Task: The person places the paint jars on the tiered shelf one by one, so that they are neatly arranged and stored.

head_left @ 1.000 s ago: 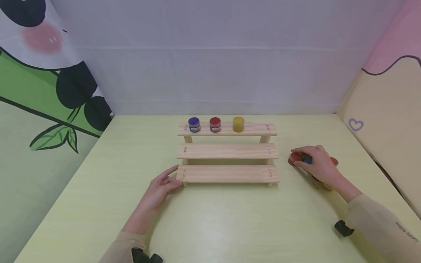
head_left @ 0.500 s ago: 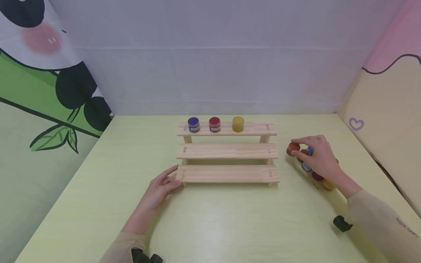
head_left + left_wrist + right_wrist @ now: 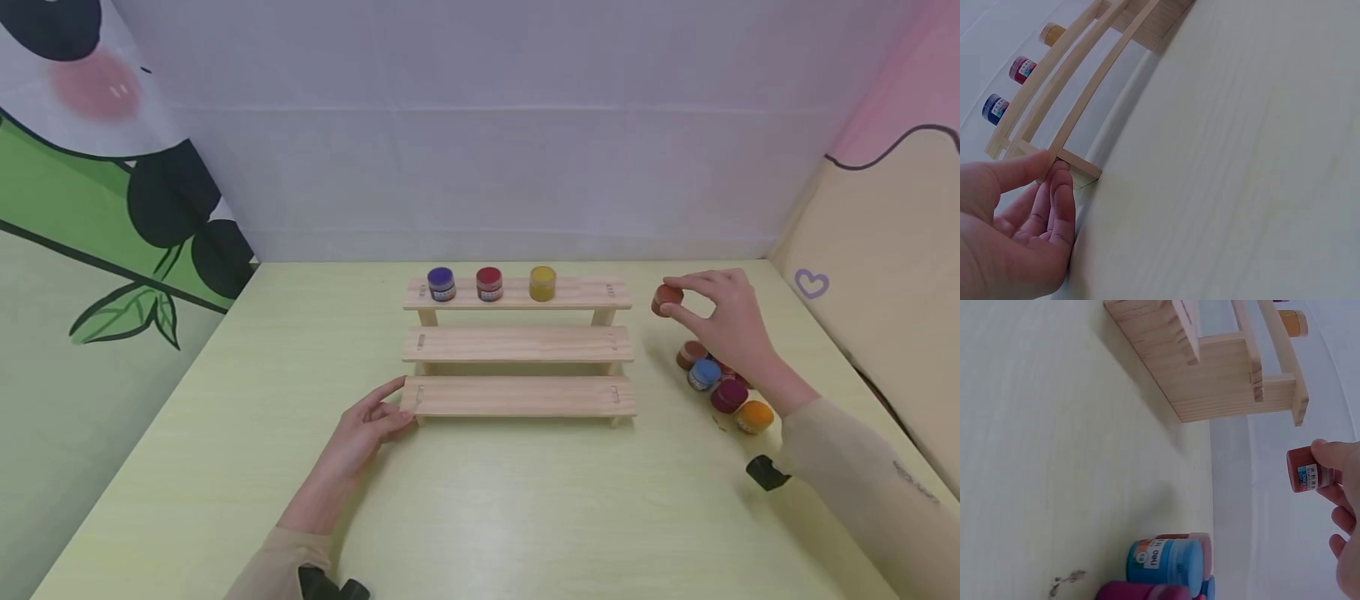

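Note:
My right hand (image 3: 727,321) pinches a reddish-brown paint jar (image 3: 667,301) between thumb and fingers, lifted above the table to the right of the stepped wooden rack (image 3: 521,396). In the right wrist view that jar (image 3: 1304,470) shows its label. My left hand (image 3: 367,425) grips the left end of the rack's lowest step, with the thumb (image 3: 1019,172) against the wood in the left wrist view. On the top step stand a blue paint jar (image 3: 442,285), a red paint jar (image 3: 490,285) and a yellow paint jar (image 3: 543,285).
Several paint jars cluster on the table below my right hand: a brown one (image 3: 691,355), a light blue one (image 3: 704,375), a purple one (image 3: 729,396) and an orange one (image 3: 753,417). Others are partly hidden by the hand. A pale cloth wall (image 3: 517,183) rises behind.
My right hand has taken the reddish-brown jar from the cluster and raised it up and away toward the back, uncovering the jars beneath. My left hand has stayed on the rack.

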The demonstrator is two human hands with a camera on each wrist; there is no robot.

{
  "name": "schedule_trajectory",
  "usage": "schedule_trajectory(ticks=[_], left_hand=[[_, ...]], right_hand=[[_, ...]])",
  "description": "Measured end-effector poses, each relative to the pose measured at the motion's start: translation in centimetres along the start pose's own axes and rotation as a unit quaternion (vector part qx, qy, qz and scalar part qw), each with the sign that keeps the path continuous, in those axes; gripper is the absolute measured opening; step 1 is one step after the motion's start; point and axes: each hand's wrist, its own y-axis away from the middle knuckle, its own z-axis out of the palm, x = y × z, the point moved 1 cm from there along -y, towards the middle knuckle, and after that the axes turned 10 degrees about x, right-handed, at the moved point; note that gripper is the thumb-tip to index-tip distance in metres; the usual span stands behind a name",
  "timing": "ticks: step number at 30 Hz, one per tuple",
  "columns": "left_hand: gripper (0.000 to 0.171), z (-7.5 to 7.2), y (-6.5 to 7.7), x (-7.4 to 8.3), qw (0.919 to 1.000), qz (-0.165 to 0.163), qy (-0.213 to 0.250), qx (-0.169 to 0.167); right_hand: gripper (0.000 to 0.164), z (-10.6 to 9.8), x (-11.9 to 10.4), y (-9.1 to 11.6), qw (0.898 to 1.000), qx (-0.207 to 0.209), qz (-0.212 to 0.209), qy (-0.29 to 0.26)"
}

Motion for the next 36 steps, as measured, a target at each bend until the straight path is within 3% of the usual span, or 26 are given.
schedule_trajectory(ticks=[7,19,36], left_hand=[[0.061,-0.1,0.0,-0.1,0.9999,-0.008,-0.006,0.005],[0.061,-0.1,0.1,0.1,0.9999,-0.013,-0.010,0.005],[0.062,0.0,0.0,0.0,1.0000,-0.007,-0.003,0.002]], right_hand=[[0.038,-0.2,-0.6,-2.0,0.999,0.035,-0.004,-0.014],[0.040,0.0,-2.3,-3.9,0.998,0.049,-0.011,-0.029],[0.040,1.3,-3.6,-4.6,0.997,0.048,-0.022,-0.059]])
